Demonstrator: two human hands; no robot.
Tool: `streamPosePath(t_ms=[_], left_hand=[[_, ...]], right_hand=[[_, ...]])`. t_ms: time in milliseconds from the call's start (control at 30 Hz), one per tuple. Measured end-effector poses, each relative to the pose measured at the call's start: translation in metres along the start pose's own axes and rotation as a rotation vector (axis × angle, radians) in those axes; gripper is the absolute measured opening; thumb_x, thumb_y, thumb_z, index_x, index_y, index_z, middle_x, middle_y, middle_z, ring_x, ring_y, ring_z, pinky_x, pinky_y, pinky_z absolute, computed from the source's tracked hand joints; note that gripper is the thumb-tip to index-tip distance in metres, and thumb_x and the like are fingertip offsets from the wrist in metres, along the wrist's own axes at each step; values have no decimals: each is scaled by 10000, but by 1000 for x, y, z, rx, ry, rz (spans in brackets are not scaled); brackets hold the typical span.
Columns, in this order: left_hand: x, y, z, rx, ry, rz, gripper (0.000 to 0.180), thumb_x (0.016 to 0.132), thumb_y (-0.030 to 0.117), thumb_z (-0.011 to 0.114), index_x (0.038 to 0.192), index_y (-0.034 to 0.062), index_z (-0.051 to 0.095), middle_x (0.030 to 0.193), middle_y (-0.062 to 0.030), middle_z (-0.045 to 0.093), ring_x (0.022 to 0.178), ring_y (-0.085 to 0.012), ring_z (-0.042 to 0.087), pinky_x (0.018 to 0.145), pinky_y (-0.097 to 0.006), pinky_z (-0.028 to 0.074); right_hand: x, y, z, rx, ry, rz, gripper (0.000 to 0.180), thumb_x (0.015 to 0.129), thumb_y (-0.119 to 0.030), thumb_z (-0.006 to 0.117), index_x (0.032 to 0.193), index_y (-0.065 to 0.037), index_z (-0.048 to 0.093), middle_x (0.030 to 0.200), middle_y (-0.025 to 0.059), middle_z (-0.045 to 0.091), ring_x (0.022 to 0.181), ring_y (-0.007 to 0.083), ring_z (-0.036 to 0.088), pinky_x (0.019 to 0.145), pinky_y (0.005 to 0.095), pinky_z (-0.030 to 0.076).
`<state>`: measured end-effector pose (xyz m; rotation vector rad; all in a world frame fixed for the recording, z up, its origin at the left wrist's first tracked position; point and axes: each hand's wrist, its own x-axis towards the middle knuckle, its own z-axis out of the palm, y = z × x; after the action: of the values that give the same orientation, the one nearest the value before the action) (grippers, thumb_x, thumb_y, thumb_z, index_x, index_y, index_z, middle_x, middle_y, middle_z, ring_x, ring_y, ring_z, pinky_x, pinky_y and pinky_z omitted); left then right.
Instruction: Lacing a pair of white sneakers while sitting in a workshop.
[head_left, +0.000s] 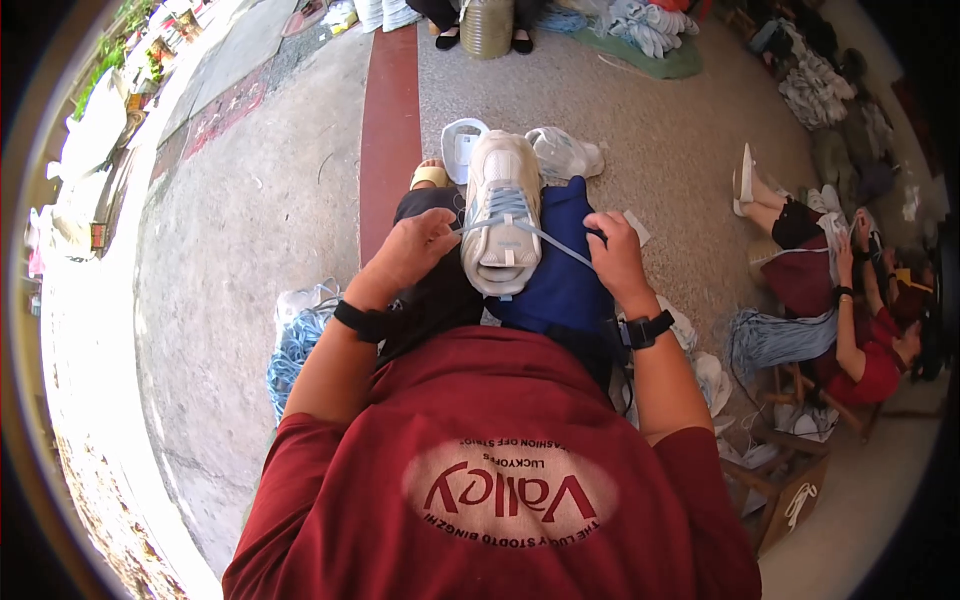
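Observation:
A white sneaker (pixel 505 165) rests across my thighs, its toe pointing away from me and its opening toward my belly. Light blue shoelace (pixel 508 203) runs crisscross through its eyelets. From the upper eyelets, one lace end goes left into the closed fingers of my left hand (pixel 415 248). The other end (pixel 560 250) stretches right and slightly down to my right hand (pixel 618 255), whose fingers are pinched on it. Both hands are a little apart from the shoe, one on each side. Blue cloth (pixel 565 290) covers my right thigh under the sneaker.
Ahead of my knees, white sneakers (pixel 570 152) lie on the concrete floor. Blue laces (pixel 300 345) are heaped at my left, and more shoes (pixel 708 375) lie at my right. A seated person (pixel 860 350) handles a shoe farther right, beside hanging blue laces (pixel 785 340).

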<state>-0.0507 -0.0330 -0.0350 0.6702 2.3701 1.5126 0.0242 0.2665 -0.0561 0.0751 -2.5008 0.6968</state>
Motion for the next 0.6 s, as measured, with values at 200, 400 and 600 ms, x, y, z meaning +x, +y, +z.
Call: streamPosePath(t_ms=[200,400,600], left_hand=[[18,19,27,294,-8,120,287,769,162,645,973,-31,587,787,-153,603,730,-235,596,656,-332,467],[18,15,28,373,-2,100,261,780,186,636,921,-30,592,812,-171,608,754,-295,599,661,-352,467],[19,14,29,345,32,117,274,777,212,646,900,-27,590,801,-188,612,755,-313,610,652,-356,467]], right_hand=[[41,-42,31,212,-173,-91,134,712,7,585,843,-4,604,784,144,588,749,314,583,675,361,479],[42,-59,48,-133,-294,-159,21,714,-29,551,699,-15,553,694,160,546,678,325,564,602,408,467],[59,-48,52,-198,-270,-260,29,691,-36,546,676,-12,551,619,126,543,606,265,575,536,363,461]])
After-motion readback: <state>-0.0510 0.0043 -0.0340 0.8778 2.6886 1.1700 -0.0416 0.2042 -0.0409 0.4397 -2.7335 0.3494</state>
